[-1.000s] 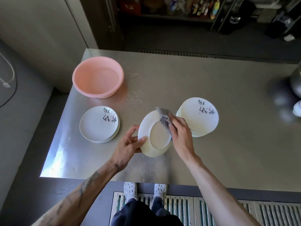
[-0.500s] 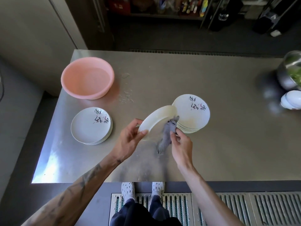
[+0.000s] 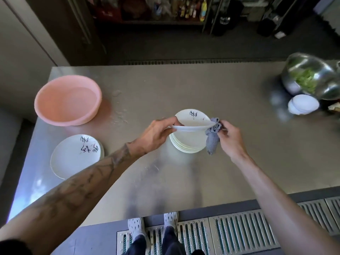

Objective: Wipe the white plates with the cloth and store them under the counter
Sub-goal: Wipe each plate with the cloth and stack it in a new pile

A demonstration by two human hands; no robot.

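levelled out since half a second ago, the plate (image 3: 193, 119) now sits face up just above the right stack (image 3: 185, 147) instead of tilted beside it. the left hand (image 3: 156, 134) pinches its left rim. the right hand (image 3: 230, 140) has its fingers curled round the grey cloth (image 3: 212, 138), bunched against the right rim. this looks like the last rub before the plate goes down; nothing is stored yet. further left on the steel counter (image 3: 165, 85) lies the left stack (image 3: 75, 155), then the pink basin (image 3: 68, 100) with splashes beside it. far right, a metal bowl (image 3: 309, 76) of greens and small white dishes (image 3: 303, 105) stand well clear.
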